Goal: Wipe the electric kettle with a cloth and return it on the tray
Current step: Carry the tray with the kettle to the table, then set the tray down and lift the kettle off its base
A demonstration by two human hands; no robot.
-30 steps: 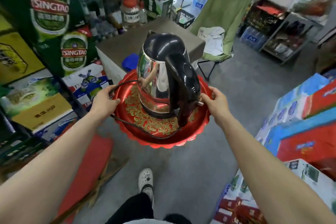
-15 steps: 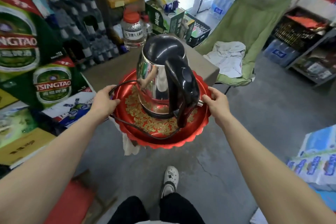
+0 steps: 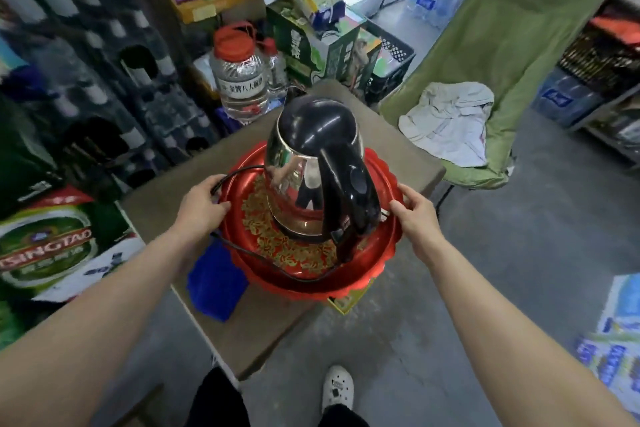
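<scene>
Black trouser legs [image 3: 218,399] and one white shoe [image 3: 337,388] stood on the grey floor [image 3: 485,253], beside the near corner of a brown table [image 3: 263,322]. Over that table, the left grip [image 3: 202,204] was closed on the left rim of a round red tray [image 3: 311,291], with the thumb lying inside the rim and the fingers curled over its edge. A black cord [image 3: 242,250] passed right by those fingers, but I could not tell whether it was pinched along with the rim. The right grip [image 3: 417,215] held the right rim, thumb on top and fingers curled beneath. The tray had a scalloped edge and a gold pattern on its bottom. It sat over the middle of the table, and I could not tell whether it rested there or hung just above. The kettle [image 3: 294,163] stood upright in the tray, with a shiny steel body and a black lid [image 3: 315,121]. Its black handle [image 3: 353,198] was turned toward the person. The cord curved from the left rim round the tray's near edge. A blue cloth [image 3: 214,284] lay on the table at the near left, partly under the tray. A yellow corner [image 3: 346,302] showed beneath the tray's near right edge. Past the table stood a clear bottle [image 3: 242,80] with a red cap. Green beer cartons [image 3: 48,246] were stacked to the left. Farther right was a green chair [image 3: 519,45] with a crumpled white cloth [image 3: 450,121] on its seat.
</scene>
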